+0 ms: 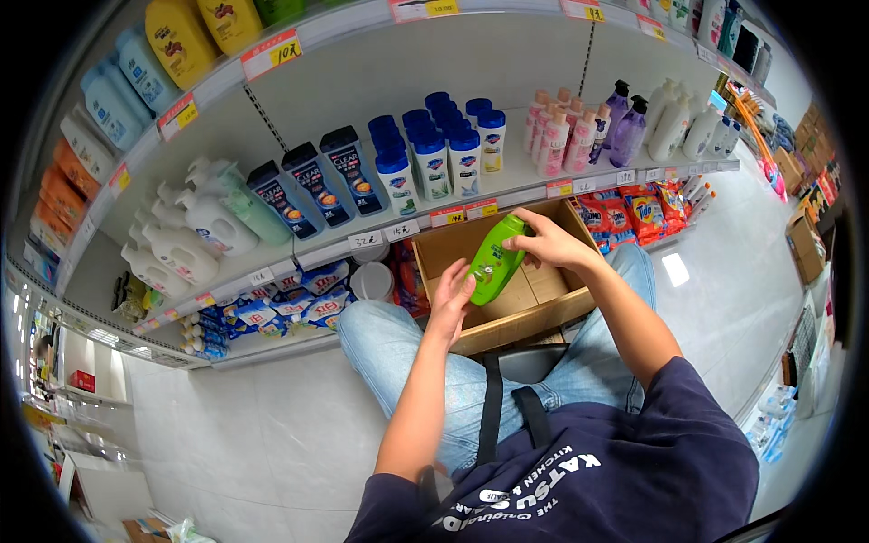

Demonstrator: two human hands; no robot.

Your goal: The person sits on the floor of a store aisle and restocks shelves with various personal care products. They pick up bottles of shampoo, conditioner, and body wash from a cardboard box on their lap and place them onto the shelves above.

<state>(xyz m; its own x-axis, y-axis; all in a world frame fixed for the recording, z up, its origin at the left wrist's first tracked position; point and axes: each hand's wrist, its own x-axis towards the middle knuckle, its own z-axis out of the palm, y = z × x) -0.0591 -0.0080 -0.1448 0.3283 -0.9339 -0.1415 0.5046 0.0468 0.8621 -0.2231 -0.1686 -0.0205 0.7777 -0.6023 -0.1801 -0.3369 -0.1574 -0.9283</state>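
Observation:
A green plastic bottle (pixel 499 261), likely shampoo, is tilted over an open cardboard box (pixel 519 320) between my knees. My right hand (pixel 551 241) grips the bottle around its upper end. At its lower left side, my left hand (pixel 451 298) touches it with the thumb and fingers. Bare cardboard shows on the visible part of the box floor; the bottle and hands hide some of it. Just beyond the box, white Safeguard bottles (pixel 433 166) with blue caps stand grouped on the shelf (pixel 407 220).
Dark blue Clear bottles (pixel 318 184) and white pump bottles (pixel 180 251) stand to the left. Pink bottles (pixel 553 146) and purple pump bottles (pixel 628 136) are on the right. Detergent bags (pixel 641 212) lie on the lower shelf. An upper shelf edge (pixel 475 10) overhangs the rear.

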